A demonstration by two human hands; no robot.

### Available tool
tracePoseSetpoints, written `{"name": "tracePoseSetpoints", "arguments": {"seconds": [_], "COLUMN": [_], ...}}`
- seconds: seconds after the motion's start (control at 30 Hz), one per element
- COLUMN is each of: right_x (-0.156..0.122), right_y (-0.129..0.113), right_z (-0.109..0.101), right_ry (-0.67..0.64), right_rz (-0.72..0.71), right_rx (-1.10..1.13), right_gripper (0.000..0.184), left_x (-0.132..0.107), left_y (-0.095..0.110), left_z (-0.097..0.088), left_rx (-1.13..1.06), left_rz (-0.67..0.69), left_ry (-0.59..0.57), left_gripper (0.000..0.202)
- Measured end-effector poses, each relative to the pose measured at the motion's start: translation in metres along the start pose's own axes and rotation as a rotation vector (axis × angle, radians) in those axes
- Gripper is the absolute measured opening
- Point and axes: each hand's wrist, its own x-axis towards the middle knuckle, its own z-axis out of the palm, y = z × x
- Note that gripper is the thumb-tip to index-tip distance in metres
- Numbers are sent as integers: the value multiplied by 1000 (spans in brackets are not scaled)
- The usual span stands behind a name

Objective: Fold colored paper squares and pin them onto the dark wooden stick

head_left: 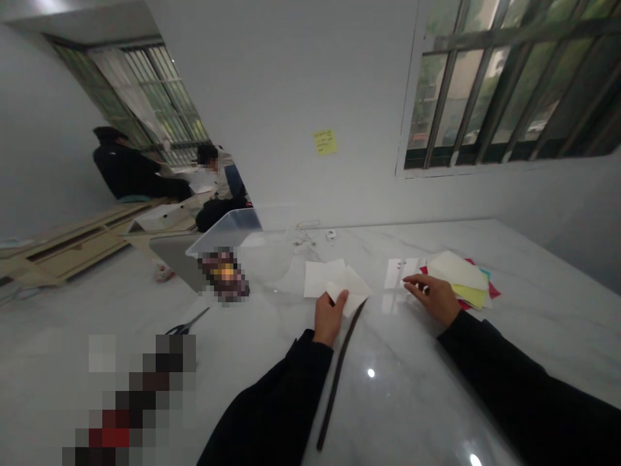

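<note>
My left hand (pixel 328 317) is closed on a corner of a white folded paper sheet (pixel 350 290), thumb on top; another white sheet (pixel 321 277) lies under it. My right hand (pixel 433 294) rests on the white marble table (pixel 533 310), fingers stretched toward the left, touching the edge of a stack of coloured paper (pixel 463 279) with a cream sheet on top. A long dark strip (pixel 339 375) lies on the table between my arms.
A clear plastic box (pixel 242 243) stands at the table's far left, scissors (pixel 187 325) near the left edge, a white cable (pixel 305 234) by the wall. Two people sit on the floor in the far room. A yellow note (pixel 325 141) sticks to the wall.
</note>
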Motion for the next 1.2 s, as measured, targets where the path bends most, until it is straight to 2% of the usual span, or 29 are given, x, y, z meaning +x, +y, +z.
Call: {"name": "tracePoseSetpoints", "arguments": {"seconds": [0.07,0.17,0.33,0.43,0.53,0.7,0.8,0.9,1.03,1.2], "right_x": [15,40,72,81,84,70,46,19,-1,2], "right_y": [16,31,37,39,41,27,8,-9,-15,-6], "right_z": [-5,-2,27,40,44,42,40,35,25,19], "right_ry": [41,-6,-30,-9,16,48,75,-21,-48,-34], "right_rz": [-13,15,166,199,205,131,-1,-77,53,146], "right_rx": [-112,-229,-302,-309,-293,-210,-14,184,205,124], "right_gripper": [35,29,25,23,19,20,24,25,28,37], "left_x": [-2,-2,-1,-2,-2,-3,-4,-6,-8,-9], "left_y": [-1,-5,-8,-8,-6,-3,-2,-2,-2,-4], "left_z": [3,5,4,3,4,5,5,5,5,4], "left_rx": [-15,-18,-5,-15,8,-20,-15,16,41,48], "left_rz": [1,-16,-15,-5,3,-5,1,6,12,7], "left_ry": [-7,-14,-4,-18,-32,-50,-56,-60,-65,-68], "left_gripper": [40,39,37,35,32,31,31,30,29,29]}}
